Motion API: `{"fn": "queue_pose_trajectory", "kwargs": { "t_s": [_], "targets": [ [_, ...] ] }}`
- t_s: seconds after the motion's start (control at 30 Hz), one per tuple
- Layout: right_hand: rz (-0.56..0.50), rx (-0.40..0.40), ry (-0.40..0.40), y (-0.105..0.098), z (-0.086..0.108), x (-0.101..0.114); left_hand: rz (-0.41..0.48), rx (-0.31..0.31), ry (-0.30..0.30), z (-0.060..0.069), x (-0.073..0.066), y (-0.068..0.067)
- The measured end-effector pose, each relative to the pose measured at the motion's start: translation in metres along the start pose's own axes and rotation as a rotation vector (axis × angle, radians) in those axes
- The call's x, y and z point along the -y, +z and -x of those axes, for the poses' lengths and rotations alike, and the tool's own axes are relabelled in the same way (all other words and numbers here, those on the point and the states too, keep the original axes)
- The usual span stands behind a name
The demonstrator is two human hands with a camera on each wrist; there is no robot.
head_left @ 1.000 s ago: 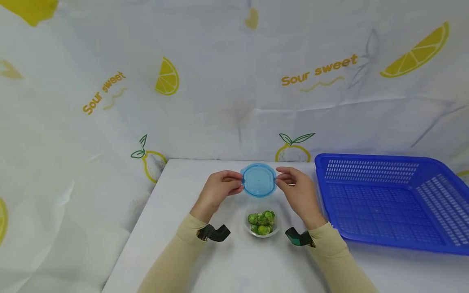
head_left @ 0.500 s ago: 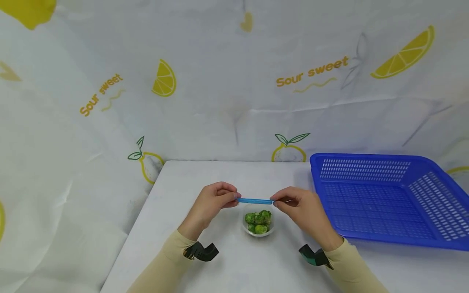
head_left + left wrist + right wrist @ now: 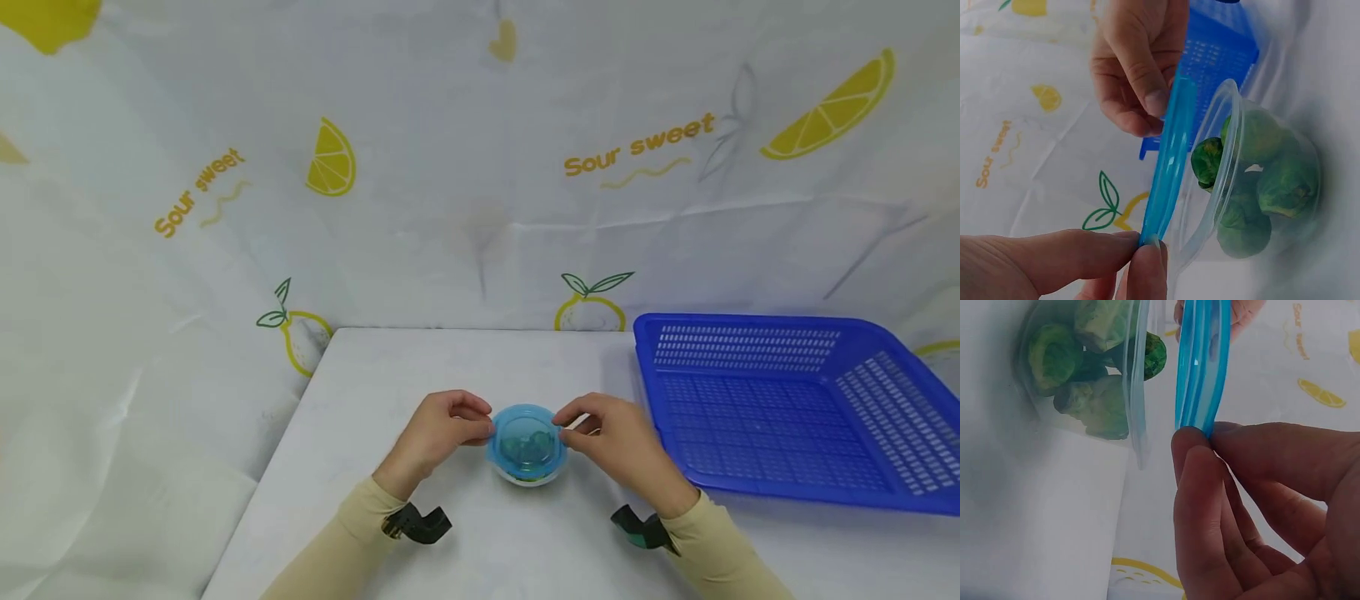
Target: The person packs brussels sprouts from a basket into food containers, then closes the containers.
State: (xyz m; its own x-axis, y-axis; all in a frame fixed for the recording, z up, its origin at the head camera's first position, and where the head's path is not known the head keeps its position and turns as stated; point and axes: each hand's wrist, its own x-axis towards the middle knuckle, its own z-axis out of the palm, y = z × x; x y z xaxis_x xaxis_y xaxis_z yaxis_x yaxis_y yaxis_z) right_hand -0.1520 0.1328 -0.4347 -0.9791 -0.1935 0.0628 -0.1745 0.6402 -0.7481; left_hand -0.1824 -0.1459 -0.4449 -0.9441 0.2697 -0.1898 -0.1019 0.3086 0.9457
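Note:
A round, see-through blue lid (image 3: 527, 433) is held level by both hands. My left hand (image 3: 442, 429) pinches its left edge between thumb and fingers, and my right hand (image 3: 611, 433) pinches the opposite edge. Beneath it stands a clear plastic bowl (image 3: 525, 482) of Brussels sprouts (image 3: 1054, 359), upright on the table. Both wrist views show a gap between the lid and the bowl's rim (image 3: 1225, 156). From the head view the lid covers most of the bowl, and the sprouts show dimly through it.
A large blue plastic basket (image 3: 765, 417) with slatted sides stands to the right, close to my right hand. The white table (image 3: 405, 358) runs back to a lemon-printed cloth (image 3: 450, 167) hanging behind it.
The lid has come down and toward me from beyond the bowl, tipping from face-on through edge-on to level over the bowl. Both hands moved with it, keeping their pinch.

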Motion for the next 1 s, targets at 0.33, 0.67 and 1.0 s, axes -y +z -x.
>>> {"fn": "queue_pose_trajectory", "kwargs": {
  "t_s": [0.33,0.67,1.0],
  "targets": [
    [-0.001,0.036,0.052,0.0063,-0.0022,-0.0012,0.012,0.002,-0.022,-0.001,0.0045,0.002],
    [0.018,0.038,0.046,0.0073,-0.0045,-0.0025,0.01,-0.003,-0.033,-0.0017,0.0025,0.0034],
    [-0.121,0.173,0.153,0.011,-0.0021,-0.0037,-0.034,0.119,-0.148,-0.0024,0.0048,-0.0002]
  ]
}}
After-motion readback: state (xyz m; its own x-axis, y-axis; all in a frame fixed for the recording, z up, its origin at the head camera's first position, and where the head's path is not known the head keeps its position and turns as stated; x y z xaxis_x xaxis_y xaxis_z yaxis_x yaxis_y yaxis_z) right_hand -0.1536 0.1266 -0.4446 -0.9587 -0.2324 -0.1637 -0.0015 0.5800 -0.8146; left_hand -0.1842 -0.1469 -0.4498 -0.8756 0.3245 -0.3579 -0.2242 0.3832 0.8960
